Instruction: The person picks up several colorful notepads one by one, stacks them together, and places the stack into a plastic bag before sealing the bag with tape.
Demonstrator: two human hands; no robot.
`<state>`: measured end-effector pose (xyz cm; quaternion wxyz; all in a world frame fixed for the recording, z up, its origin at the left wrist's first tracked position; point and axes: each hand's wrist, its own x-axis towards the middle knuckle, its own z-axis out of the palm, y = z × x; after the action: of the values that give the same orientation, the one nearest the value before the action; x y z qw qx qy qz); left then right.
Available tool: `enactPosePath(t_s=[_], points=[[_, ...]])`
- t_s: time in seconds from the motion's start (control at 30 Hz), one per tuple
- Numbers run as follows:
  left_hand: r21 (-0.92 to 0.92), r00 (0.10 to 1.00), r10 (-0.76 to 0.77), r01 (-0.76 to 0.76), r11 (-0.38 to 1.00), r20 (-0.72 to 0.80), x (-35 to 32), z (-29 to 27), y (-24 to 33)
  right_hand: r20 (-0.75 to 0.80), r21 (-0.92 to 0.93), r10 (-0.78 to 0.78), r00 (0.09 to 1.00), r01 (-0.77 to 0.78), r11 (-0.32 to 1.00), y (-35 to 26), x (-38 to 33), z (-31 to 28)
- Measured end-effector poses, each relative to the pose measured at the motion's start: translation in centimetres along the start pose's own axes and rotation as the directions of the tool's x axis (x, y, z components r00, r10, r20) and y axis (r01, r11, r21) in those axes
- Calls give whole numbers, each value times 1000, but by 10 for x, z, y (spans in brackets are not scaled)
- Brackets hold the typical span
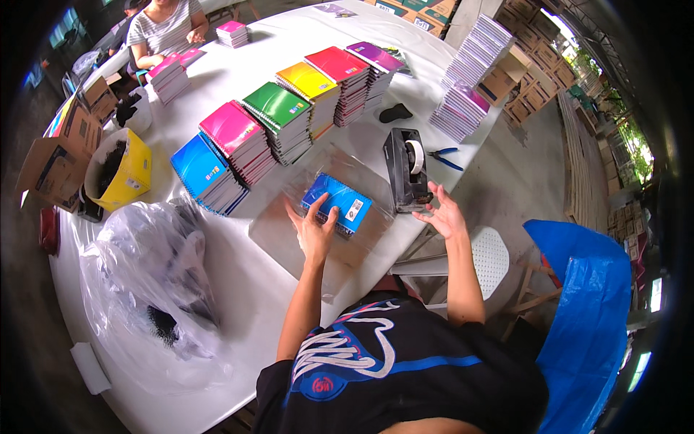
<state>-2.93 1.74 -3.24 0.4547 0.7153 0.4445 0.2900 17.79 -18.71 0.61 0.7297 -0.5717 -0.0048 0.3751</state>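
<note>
A blue spiral notebook (354, 205) lies in front of me on a sheet of clear plastic film (278, 226), and more notebook edges show beneath its cover. My left hand (315, 230) rests on it: index finger and thumb touch the cover, while the other fingers spread out to the left. My right hand (446, 215) is raised at the near end of a black tape dispenser (397, 170), fingers apart and slightly bent. I see nothing held in it. A roll of white tape (415, 157) sits in the dispenser.
Spiral notebook stacks in blue (199, 166), pink (233, 132), green (275, 106), yellow (306, 79), red (336, 66) and purple (375, 56) cross the table. Blue-handled pliers (447, 159) lie right, a plastic bag (144, 260) and yellow bucket (134, 166) left. A person (165, 32) sits opposite.
</note>
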Motion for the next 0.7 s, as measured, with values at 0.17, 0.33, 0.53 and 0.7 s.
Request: enactPosePath(t_s=[0.17,0.33,0.53,0.7], points=[[74,999,-42,40,996,19,-4,-2,4,-66,-974,-526,848,59,217,28,-20,-15],[112,997,-62,56,992,55,-3,-3,-1,98,-784,-528,844,392,481,-17,-31,43],[86,999,-16,12,996,36,1,0,-2,662,-728,358,659,452,515,-45,14,160],[3,978,-138,139,990,153,4,0,5,719,-688,368,590,682,249,-1,71,190]])
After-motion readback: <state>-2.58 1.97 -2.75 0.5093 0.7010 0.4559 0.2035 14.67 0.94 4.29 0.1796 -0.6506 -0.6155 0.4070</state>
